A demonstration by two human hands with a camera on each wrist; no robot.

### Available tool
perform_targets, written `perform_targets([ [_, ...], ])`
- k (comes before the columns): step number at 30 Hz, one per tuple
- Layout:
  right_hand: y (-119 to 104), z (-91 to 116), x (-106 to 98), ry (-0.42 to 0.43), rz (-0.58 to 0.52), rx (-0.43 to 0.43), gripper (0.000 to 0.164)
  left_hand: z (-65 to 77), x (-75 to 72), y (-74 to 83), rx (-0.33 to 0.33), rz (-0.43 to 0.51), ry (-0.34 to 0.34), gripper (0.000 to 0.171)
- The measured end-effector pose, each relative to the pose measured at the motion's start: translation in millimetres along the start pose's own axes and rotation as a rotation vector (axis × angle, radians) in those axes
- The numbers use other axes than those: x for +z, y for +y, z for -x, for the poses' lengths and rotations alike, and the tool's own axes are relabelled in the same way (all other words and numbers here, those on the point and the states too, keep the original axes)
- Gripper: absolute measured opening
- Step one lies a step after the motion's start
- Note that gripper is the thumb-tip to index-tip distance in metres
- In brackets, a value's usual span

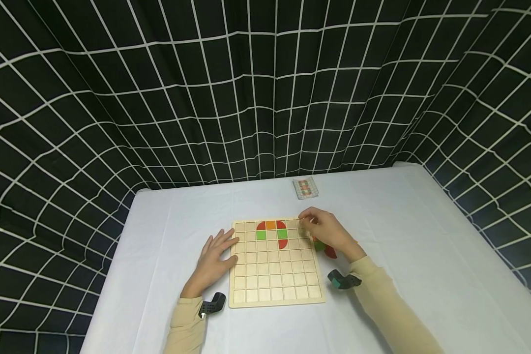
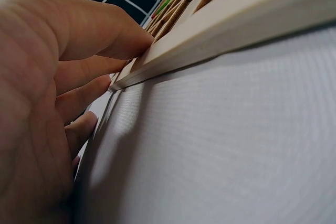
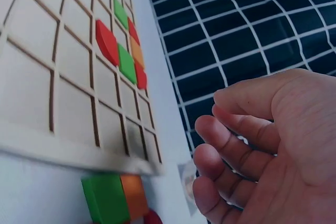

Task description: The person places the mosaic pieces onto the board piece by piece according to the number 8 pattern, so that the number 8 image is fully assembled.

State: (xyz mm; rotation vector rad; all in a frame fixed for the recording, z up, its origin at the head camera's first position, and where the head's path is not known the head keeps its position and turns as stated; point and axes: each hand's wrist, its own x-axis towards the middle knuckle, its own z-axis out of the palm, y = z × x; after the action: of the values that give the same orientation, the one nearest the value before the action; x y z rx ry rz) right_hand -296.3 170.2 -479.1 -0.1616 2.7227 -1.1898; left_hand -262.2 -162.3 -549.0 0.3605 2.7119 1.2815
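A pale wooden grid board (image 1: 270,282) lies flat on the table. Near its far edge sit an orange square (image 1: 271,225), green squares (image 1: 261,235) and rounded red pieces (image 1: 282,244) in the cells. My left hand (image 1: 212,263) rests with spread fingers on the board's left edge; the left wrist view has the thumb (image 2: 118,35) at the rim. Over the far right corner hovers my right hand (image 1: 329,230), its fingers loosely bent, nothing showing between them in the right wrist view. Below it, beside the board, lie loose green (image 3: 105,198), orange (image 3: 135,195) and red (image 1: 330,252) pieces.
A small stack of printed cards (image 1: 306,188) lies beyond the board, toward the back of the white-covered table (image 1: 380,211). Black curtains with a white grid (image 1: 265,98) surround the table at the back and sides.
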Motion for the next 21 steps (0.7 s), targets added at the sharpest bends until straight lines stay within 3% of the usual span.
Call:
perform_targets([
  [6,9,2,-14,0.004,0.025,0.059,0.029,0.6,-0.1,-0.1,0.007,-0.002,0.001,0.052],
  [14,20,4,-23,0.017,0.113,0.069,0.027,0.6,0.5,-1.1,0.005,0.005,0.001,0.052],
  [21,26,6,-23,-0.045,0.171,0.093,0.025,0.5,0.5,-0.4,0.006,0.011,0.001,0.052],
])
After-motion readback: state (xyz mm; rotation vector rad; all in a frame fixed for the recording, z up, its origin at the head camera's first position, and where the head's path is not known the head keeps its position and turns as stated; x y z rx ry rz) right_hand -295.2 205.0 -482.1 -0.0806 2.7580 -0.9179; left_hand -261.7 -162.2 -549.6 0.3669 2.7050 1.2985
